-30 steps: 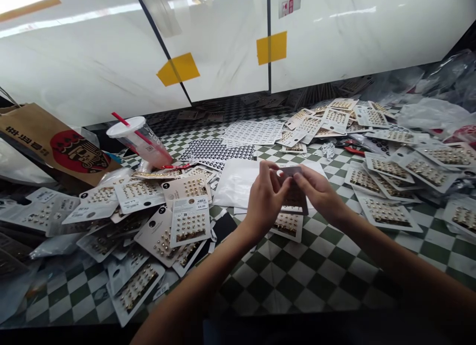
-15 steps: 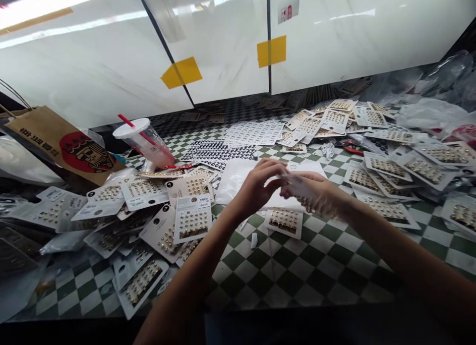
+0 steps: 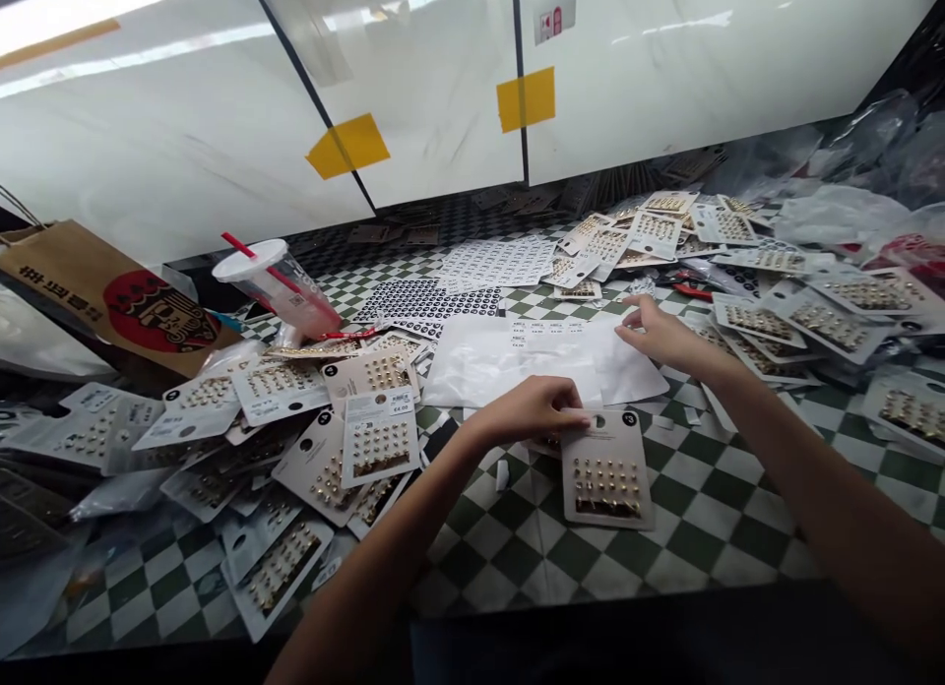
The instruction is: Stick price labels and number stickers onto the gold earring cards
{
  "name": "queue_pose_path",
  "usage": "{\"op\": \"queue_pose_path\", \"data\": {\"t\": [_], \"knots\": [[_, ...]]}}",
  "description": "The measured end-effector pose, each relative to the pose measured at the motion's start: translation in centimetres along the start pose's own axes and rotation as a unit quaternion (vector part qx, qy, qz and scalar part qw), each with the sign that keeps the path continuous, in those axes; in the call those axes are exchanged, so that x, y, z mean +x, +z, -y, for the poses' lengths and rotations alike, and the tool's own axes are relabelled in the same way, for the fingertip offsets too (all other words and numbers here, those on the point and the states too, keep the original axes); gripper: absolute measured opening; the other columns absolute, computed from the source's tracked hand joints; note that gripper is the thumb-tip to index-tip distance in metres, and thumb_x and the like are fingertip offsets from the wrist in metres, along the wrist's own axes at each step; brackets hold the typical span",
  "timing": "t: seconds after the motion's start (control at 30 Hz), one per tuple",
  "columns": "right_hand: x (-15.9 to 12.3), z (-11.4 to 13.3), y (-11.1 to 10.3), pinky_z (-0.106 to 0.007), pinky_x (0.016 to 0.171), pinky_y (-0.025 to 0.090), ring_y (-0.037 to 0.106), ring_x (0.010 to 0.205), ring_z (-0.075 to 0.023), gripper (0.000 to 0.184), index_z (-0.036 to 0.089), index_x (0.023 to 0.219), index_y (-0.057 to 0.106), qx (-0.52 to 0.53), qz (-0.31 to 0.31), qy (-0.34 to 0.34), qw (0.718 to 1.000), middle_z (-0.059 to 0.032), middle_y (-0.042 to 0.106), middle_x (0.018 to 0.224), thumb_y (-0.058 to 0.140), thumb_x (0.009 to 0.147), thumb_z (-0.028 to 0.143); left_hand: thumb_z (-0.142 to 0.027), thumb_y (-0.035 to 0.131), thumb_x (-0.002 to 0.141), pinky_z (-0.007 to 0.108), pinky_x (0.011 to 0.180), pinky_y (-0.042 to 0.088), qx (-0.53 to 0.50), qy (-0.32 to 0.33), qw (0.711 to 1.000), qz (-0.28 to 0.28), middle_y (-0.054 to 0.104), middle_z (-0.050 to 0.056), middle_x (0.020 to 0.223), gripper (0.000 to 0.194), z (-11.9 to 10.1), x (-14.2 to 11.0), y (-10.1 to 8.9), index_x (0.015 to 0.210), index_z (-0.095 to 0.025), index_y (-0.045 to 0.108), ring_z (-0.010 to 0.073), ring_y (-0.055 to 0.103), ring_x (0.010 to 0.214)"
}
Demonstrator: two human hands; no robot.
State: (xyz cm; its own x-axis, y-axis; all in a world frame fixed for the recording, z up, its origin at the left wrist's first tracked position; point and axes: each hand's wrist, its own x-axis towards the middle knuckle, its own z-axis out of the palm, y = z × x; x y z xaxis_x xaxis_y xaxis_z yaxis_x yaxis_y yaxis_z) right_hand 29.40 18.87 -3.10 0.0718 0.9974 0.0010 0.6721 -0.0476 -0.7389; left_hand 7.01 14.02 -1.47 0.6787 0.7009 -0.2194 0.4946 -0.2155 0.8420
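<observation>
My left hand (image 3: 535, 409) pinches the top edge of an earring card (image 3: 606, 473) with rows of small gold studs and a black number dot in its corner. A second earring card (image 3: 542, 443) is mostly hidden behind it and my hand. My right hand (image 3: 661, 336), fingers apart and holding nothing I can see, hovers at the right end of a white backing sheet (image 3: 472, 365). A few price stickers (image 3: 547, 329) remain along that sheet's upper part. Another card (image 3: 381, 439), bearing a price sticker, lies on the pile to the left.
Earring cards are heaped on the left (image 3: 277, 557) and right (image 3: 768, 321). Sheets of round number stickers (image 3: 428, 299) lie behind the backing sheet. A lidded drink cup (image 3: 284, 291) and paper bag (image 3: 125, 291) stand at left. Red-handled pliers (image 3: 692, 292) lie at right.
My hands have moved apart. The card that was between them is now lower, upright-facing in my left hand, and my right hand has gone to the right end of the backing sheet.
</observation>
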Motion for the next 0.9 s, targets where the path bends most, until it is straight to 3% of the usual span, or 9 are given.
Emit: {"op": "queue_pose_path", "data": {"t": [0.27, 0.33, 0.4, 0.47, 0.57, 0.63, 0.73, 0.8, 0.9], "knots": [[1.0, -0.7, 0.6, -0.05, 0.103, 0.032, 0.039, 0.124, -0.0362, 0.034, 0.015, 0.11, 0.053, -0.046, -0.055, -0.014, 0.997, -0.0179, 0.052, 0.122, 0.054, 0.078, 0.029, -0.041, 0.056, 0.082, 0.023, 0.055, 0.038, 0.039, 0.031, 0.999, 0.014, 0.061, 0.002, 0.071, 0.026, 0.1, 0.1, -0.7, 0.072, -0.017, 0.06, 0.0131, 0.054, 0.063], [1.1, -0.9, 1.2, -0.054, 0.105, 0.028, 0.034, 0.128, -0.0391, 0.04, 0.016, 0.111, 0.053, -0.037, -0.056, -0.007, 0.998, -0.0183, 0.05, 0.125, 0.061, 0.074, 0.032, -0.041, 0.049, 0.086, 0.026, 0.062, 0.043, 0.075, 0.059, 0.995, -0.018, 0.063, 0.004, 0.078, 0.029, 0.4, 0.2, -1.0, 0.078, -0.017, 0.063, 0.0153, 0.057, 0.07], [1.1, -1.1, 1.6, -0.057, 0.104, 0.027, 0.032, 0.129, -0.0414, 0.051, 0.016, 0.114, 0.051, -0.02, -0.056, 0.006, 0.998, -0.0189, 0.05, 0.126, 0.067, 0.068, 0.034, -0.038, 0.046, 0.088, 0.034, 0.081, 0.046, 0.138, 0.079, 0.983, -0.088, 0.064, 0.01, 0.102, 0.029, 1.1, 0.3, -1.4, 0.099, -0.018, 0.065, 0.0206, 0.059, 0.092], [1.0, -1.3, 1.7, -0.058, 0.101, 0.033, 0.04, 0.124, -0.0408, 0.062, 0.016, 0.12, 0.047, 0.007, -0.054, 0.024, 0.998, -0.0198, 0.052, 0.123, 0.07, 0.066, 0.036, -0.035, 0.048, 0.087, 0.043, 0.101, 0.036, 0.21, 0.065, 0.967, -0.125, 0.05, 0.014, 0.132, 0.041, 2.2, 0.3, -2.0, 0.124, -0.019, 0.053, 0.0267, 0.046, 0.122], [0.8, -1.0, 1.7, -0.049, 0.082, 0.052, 0.06, 0.102, -0.0336, 0.071, 0.017, 0.127, 0.04, 0.07, -0.042, 0.054, 0.995, -0.0188, 0.06, 0.111, 0.07, 0.067, 0.042, -0.038, 0.047, 0.088, 0.049, 0.112, 0.018, 0.28, 0.003, 0.956, -0.086, 0.026, 0.012, 0.151, 0.056, 3.8, 0.4, -2.7, 0.14, -0.02, 0.036, 0.0294, 0.02, 0.141], [0.5, -0.6, 1.7, -0.042, 0.066, 0.057, 0.067, 0.083, -0.0288, 0.063, 0.017, 0.118, 0.05, 0.115, -0.021, 0.063, 0.991, -0.0151, 0.066, 0.097, 0.073, 0.065, 0.042, -0.04, 0.044, 0.089, 0.048, 0.113, 0.015, 0.299, -0.024, 0.951, -0.072, 0.021, 0.01, 0.153, 0.056, 4.6, 0.5, -2.9, 0.141, -0.021, 0.033, 0.028, 0.015, 0.142], [0.0, 0.2, 1.1, -0.041, 0.052, 0.057, 0.066, 0.063, -0.0266, 0.036, 0.017, 0.083, 0.064, 0.153, -0.007, 0.066, 0.986, -0.01, 0.067, 0.071, 0.081, 0.056, 0.035, -0.04, 0.041, 0.091, 0.048, 0.114, 0.014, 0.317, -0.041, 0.942, -0.102, 0.019, 0.01, 0.154, 0.057, 5.1, 0.7, -2.9, 0.143, -0.021, 0.028, 0.0275, 0.013, 0.142], [-0.1, 0.5, -0.2, -0.044, 0.054, 0.056, 0.065, 0.063, -0.0284, 0.026, 0.016, 0.066, 0.062, 0.159, -0.058, 0.068, 0.983, -0.0111, 0.066, 0.067, 0.082, 0.054, 0.029, -0.037, 0.042, 0.091, 0.049, 0.114, 0.014, 0.32, -0.056, 0.936, -0.137, 0.019, 0.012, 0.153, 0.057, 5.2, 0.9, -2.8, 0.143, -0.02, 0.027, 0.0278, 0.014, 0.142], [-0.1, 0.4, -3.6, -0.052, 0.076, 0.052, 0.064, 0.089, -0.0336, 0.019, 0.015, 0.072, 0.061, 0.171, -0.223, 0.058, 0.958, -0.02, 0.066, 0.093, 0.075, 0.065, 0.025, -0.031, 0.043, 0.09, 0.049, 0.114, 0.012, 0.313, -0.078, 0.928, -0.187, 0.019, 0.017, 0.152, 0.058, 5.2, 1.0, -2.7, 0.143, -0.013, 0.027, 0.0297, 0.014, 0.142]]}}
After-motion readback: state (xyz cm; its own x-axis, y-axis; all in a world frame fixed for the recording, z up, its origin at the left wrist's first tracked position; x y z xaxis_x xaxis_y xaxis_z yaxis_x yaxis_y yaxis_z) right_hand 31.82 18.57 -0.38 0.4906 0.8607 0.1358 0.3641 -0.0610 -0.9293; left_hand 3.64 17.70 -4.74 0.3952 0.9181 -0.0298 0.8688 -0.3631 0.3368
